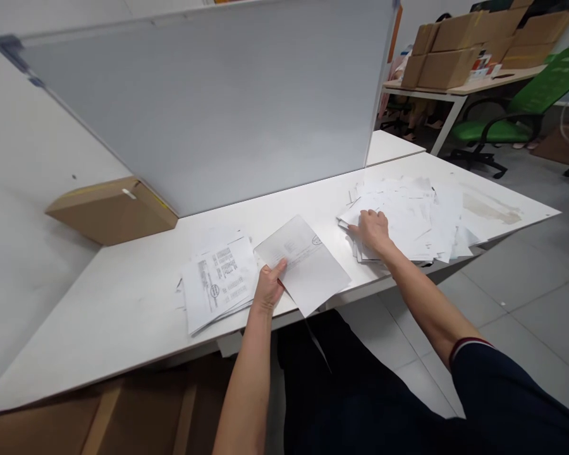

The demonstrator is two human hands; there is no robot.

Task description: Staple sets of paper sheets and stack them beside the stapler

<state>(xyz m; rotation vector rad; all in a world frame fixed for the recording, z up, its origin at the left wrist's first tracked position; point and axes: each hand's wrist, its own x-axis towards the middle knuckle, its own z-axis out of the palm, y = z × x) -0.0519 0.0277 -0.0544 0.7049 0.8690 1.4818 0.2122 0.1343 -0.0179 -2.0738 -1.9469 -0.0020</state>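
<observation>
My left hand [268,287] grips a printed sheet of paper [308,265], its thumb on top and the fingers out of sight underneath. Faint print and a dark stamp mark show on that sheet, which is tilted over the table's front edge. To the left lies a stack of printed papers [220,278] with text blocks and a round stamp. On the right, my right hand [373,230] rests at the left side of a loose, spread-out pile of papers [408,215]. Its fingers are bent and closed on the paper there; how many sheets they pinch is hidden.
The white table [99,316] runs across the view. A whiteboard [218,114] stands along its back, with a cardboard box [116,212] at its left end. More boxes [448,66] stand on another desk, near a green chair [497,129]. Cardboard [137,411] sits below the table.
</observation>
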